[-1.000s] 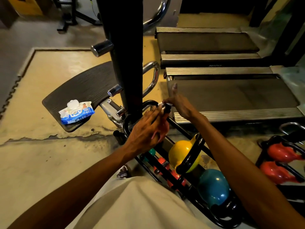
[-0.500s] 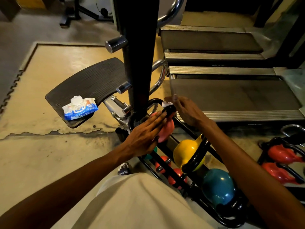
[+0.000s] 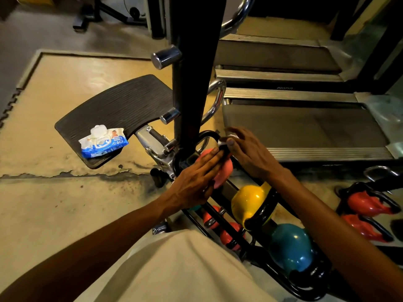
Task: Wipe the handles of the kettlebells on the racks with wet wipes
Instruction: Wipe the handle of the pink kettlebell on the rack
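Observation:
A pink kettlebell [image 3: 224, 171] with a black handle [image 3: 206, 135] sits at the far end of a black rack [image 3: 279, 277]. My left hand [image 3: 194, 182] lies flat on its pink body, fingers straight. My right hand [image 3: 246, 149] is at the handle's right side, thumb and fingers pinching a small white wet wipe [image 3: 229, 139] round it. Behind them on the rack stand a yellow kettlebell [image 3: 248, 201] and a teal kettlebell [image 3: 290, 247].
A black upright post [image 3: 192, 73] rises just behind the pink kettlebell. A blue pack of wipes [image 3: 102, 142] lies on a black ribbed footplate [image 3: 117, 105]. Two treadmills [image 3: 305, 125] lie beyond. More red kettlebells [image 3: 366, 203] sit on a rack at right.
My left hand has slid from the handle down onto the pink body and flattened. My right hand has stayed at the handle with the wipe. The camera has moved closer.

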The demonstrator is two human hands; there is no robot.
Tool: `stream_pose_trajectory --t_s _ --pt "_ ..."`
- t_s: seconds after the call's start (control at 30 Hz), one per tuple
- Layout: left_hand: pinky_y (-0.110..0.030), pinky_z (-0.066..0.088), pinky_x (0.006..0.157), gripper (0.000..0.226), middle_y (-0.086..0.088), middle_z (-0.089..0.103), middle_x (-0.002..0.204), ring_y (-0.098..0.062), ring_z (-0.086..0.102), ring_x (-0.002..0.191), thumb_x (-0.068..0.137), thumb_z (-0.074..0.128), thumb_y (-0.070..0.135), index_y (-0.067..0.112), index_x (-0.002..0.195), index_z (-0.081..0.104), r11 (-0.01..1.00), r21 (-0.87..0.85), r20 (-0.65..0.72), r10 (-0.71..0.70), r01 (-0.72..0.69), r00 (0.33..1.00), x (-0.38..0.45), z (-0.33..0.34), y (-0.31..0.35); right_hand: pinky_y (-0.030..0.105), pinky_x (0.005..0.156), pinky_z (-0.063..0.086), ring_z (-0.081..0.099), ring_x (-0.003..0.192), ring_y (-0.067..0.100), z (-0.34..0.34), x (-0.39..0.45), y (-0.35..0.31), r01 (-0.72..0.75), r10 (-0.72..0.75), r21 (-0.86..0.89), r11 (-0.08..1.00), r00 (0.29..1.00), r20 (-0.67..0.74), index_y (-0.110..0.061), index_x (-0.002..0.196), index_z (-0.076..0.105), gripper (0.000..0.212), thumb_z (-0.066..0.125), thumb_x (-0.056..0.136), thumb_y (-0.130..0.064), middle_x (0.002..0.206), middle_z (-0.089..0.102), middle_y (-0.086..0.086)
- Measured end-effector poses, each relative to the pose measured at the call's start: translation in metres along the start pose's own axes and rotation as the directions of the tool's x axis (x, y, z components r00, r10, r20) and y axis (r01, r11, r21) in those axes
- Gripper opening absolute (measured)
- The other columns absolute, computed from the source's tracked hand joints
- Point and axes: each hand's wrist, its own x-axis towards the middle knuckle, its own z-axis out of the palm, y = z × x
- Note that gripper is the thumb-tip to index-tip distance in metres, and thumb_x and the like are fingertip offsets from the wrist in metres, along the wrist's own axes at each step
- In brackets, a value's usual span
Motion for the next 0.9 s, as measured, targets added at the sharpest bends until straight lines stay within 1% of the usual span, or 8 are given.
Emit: stream_pose_trajectory --t_s 0.1,0.23,0.37,0.43,0.5,0.63,0.77,0.9 --pt "-0.05 0.029 0.127 0.076 -0.018 0.02 0.171 -0.031 0.011 0.161 0.095 0.065 0.016 -0.001 0.16 0.031 1.0 0.002 0.0 0.023 -0.023 1.0 0.0 -0.001 -0.002 0.046 0.105 0.047 0.054 0.122 0.014 -0.003 -0.003 0.005 0.001 -0.002 -0.006 1.0 0.996 -0.094 -0.023 0.131 0.068 0.058 0.022 0.112 -0.054 0.131 0.06 0.0" --pt "-0.05 0.029 0.127 0.076 -0.019 0.018 0.172 -0.031 0.01 0.161 0.098 0.06 0.022 0.001 0.162 0.025 0.999 0.001 0.002 0.043 -0.043 0.999 0.0 -0.002 -0.003 0.031 0.126 0.028 0.046 0.144 0.007 -0.002 -0.011 0.001 0.085 -0.086 -0.02 0.996 0.996 0.0 -0.022 0.146 0.059 0.052 0.027 0.113 -0.048 0.151 0.057 -0.002" --pt "-0.052 0.032 0.125 0.077 -0.02 0.016 0.172 -0.033 0.011 0.161 0.099 0.064 0.022 -0.001 0.162 0.025 0.999 -0.032 0.0 0.044 -0.044 0.999 -0.001 -0.006 -0.006 0.025 0.128 0.022 0.038 0.142 -0.009 -0.006 -0.02 -0.003 -0.023 0.034 0.099 0.995 0.993 -0.112 -0.023 0.15 0.054 0.048 0.032 0.113 -0.044 0.153 0.05 -0.01" --pt "-0.052 0.034 0.123 0.075 -0.02 0.017 0.171 -0.033 0.013 0.161 0.1 0.063 0.022 -0.002 0.161 0.026 0.998 -0.045 -0.007 0.039 -0.039 0.999 -0.001 -0.008 -0.011 0.02 0.126 0.019 0.026 0.151 -0.007 0.002 -0.028 -0.005 -0.023 0.029 0.071 0.997 0.996 -0.08 -0.026 0.157 0.044 0.056 0.03 0.111 -0.052 0.162 0.038 -0.01" --pt "-0.051 0.036 0.123 0.075 -0.02 0.018 0.172 -0.031 0.014 0.161 0.101 0.063 0.024 -0.002 0.161 0.026 0.997 -0.058 0.008 0.052 -0.052 0.999 -0.002 -0.01 -0.016 0.025 0.127 0.018 0.015 0.158 -0.001 0.015 -0.038 0.0 -0.001 0.001 0.014 1.0 1.0 -0.024 -0.027 0.164 0.03 0.066 0.025 0.108 -0.062 0.171 0.023 -0.009" --pt "-0.05 0.04 0.121 0.076 -0.018 0.018 0.172 -0.031 0.015 0.161 0.102 0.061 0.031 -0.002 0.161 0.027 0.995 -0.081 0.018 0.063 -0.062 0.998 -0.003 -0.011 -0.019 0.04 0.13 0.022 0.011 0.159 0.002 0.024 -0.042 0.008 -0.03 0.031 0.02 0.999 0.997 -0.074 -0.025 0.166 0.023 0.061 0.031 0.111 -0.049 0.174 0.015 -0.008" --pt "-0.054 0.04 0.119 0.08 -0.021 0.015 0.172 -0.035 0.015 0.16 0.099 0.065 0.029 -0.005 0.16 0.025 0.992 -0.117 0.025 0.053 -0.05 0.998 -0.002 -0.01 -0.016 0.037 0.131 0.015 0.004 0.16 0.005 0.033 -0.046 0.001 0.035 -0.036 -0.042 0.998 0.999 -0.007 -0.02 0.167 0.016 0.067 0.03 0.109 -0.053 0.175 0.008 -0.004" --pt "-0.056 0.039 0.12 0.083 -0.02 0.016 0.172 -0.036 0.016 0.16 0.098 0.067 0.029 -0.003 0.161 0.025 0.993 -0.107 0.016 0.053 -0.051 0.998 -0.003 -0.009 -0.016 0.033 0.127 0.018 0.013 0.157 0.002 0.037 -0.04 -0.017 -0.237 0.282 0.364 0.901 0.957 -0.075 -0.033 0.166 0.02 0.081 0.021 0.098 -0.078 0.173 0.015 -0.01"
